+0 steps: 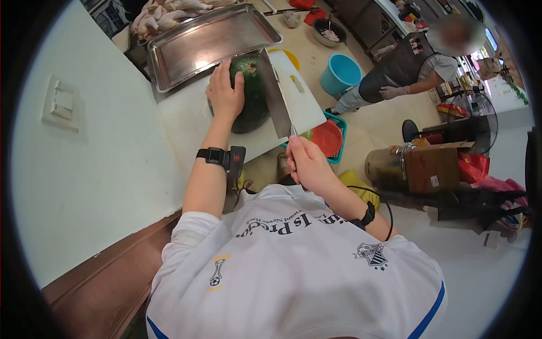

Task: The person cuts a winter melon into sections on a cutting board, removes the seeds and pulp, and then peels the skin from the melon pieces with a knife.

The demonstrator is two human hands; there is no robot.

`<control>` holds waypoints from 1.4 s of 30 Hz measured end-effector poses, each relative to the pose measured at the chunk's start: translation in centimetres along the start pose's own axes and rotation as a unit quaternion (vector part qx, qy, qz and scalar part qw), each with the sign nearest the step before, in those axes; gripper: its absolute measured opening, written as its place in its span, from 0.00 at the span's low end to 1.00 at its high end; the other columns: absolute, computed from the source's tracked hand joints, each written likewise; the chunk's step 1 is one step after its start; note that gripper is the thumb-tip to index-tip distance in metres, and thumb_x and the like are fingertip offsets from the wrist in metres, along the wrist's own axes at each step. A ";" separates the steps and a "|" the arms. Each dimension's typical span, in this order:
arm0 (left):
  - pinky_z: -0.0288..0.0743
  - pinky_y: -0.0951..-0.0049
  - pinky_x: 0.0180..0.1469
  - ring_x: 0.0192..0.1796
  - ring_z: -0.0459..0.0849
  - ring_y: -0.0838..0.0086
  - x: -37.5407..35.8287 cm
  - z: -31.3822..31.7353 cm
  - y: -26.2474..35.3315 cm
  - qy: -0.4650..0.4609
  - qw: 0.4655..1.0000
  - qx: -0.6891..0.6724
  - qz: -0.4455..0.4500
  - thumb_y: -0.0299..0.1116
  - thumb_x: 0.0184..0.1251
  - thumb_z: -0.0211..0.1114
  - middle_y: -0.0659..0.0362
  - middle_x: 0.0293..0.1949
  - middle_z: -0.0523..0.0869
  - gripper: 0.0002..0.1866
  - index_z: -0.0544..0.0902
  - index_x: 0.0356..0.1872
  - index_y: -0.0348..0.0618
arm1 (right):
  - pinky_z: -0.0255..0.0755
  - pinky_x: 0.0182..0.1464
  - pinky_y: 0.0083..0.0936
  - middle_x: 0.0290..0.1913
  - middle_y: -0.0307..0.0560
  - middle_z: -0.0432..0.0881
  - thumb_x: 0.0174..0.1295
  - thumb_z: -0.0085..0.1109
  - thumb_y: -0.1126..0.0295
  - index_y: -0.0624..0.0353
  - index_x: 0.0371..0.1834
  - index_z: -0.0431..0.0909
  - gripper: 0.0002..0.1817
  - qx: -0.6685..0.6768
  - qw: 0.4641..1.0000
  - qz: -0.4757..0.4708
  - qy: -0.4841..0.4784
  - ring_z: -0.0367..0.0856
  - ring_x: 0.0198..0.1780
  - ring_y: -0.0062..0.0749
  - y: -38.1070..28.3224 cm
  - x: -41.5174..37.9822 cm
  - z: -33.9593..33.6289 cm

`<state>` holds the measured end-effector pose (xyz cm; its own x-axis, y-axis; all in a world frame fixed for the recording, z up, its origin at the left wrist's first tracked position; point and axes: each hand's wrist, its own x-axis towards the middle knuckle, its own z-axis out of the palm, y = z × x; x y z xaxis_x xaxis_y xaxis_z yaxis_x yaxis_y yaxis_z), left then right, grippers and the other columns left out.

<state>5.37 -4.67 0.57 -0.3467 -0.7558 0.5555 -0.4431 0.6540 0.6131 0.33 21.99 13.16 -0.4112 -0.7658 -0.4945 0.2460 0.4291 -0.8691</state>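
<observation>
Right grip: I read the right hand as closed around the handle of a broad knife, fingers wrapped. The blade extends far and slightly left from the fist, alongside the right flank of the watermelon. I cannot tell from this angle whether the edge touches or enters the rind.

Left grip: I read the left hand as spread, not clenched. It rests on the watermelon's left and upper surface, fingers pointing far and thumb toward the blade.

Controlling relation: the watermelon lies far and left of the right fist. As far as its visible outline shows, its long axis runs near to far, roughly parallel to the blade. The left hand is the nearer, already in contact; the right reaches the fruit's side only through the knife.

Surroundings: the watermelon sits on a white cutting board. A metal tray borders the board on its far left, with raw poultry beyond. To the right, on the floor, I note a blue bucket; a co-worker in a dark apron stands beyond it.
</observation>
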 end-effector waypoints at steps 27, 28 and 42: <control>0.70 0.50 0.68 0.68 0.77 0.51 0.2 -0.1 0.4 0.035 0.999 -0.009 0.039 0.45 0.78 0.55 0.47 0.65 0.81 0.26 0.75 0.68 0.41 | 0.69 0.18 0.36 0.19 0.48 0.74 0.81 0.34 0.42 0.64 0.26 0.71 0.36 -0.144 0.989 0.007 -0.036 0.76 0.15 0.36 11.9 14.6 0.9; 0.70 0.50 0.68 0.68 0.77 0.51 0.3 -0.1 0.5 0.032 0.999 -0.002 0.036 0.45 0.78 0.55 0.47 0.65 0.81 0.26 0.75 0.69 0.41 | 0.69 0.18 0.36 0.19 0.48 0.74 0.81 0.34 0.42 0.64 0.26 0.71 0.36 -0.140 0.989 0.002 -0.040 0.76 0.15 0.36 12.3 15.4 1.1; 0.65 0.51 0.72 0.69 0.74 0.49 0.2 -0.4 1.0 0.021 1.000 0.018 0.014 0.46 0.78 0.56 0.47 0.66 0.79 0.26 0.74 0.69 0.41 | 0.68 0.17 0.32 0.21 0.44 0.72 0.79 0.38 0.37 0.61 0.32 0.71 0.35 -0.128 0.979 0.143 -0.075 0.72 0.17 0.29 13.3 8.9 -3.5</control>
<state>5.19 -4.17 1.56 -0.3255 -0.7346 0.5953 -0.4638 0.6727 0.5765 -3.09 22.57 -2.78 -0.2205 -0.6503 -0.7270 0.0963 0.7271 -0.6797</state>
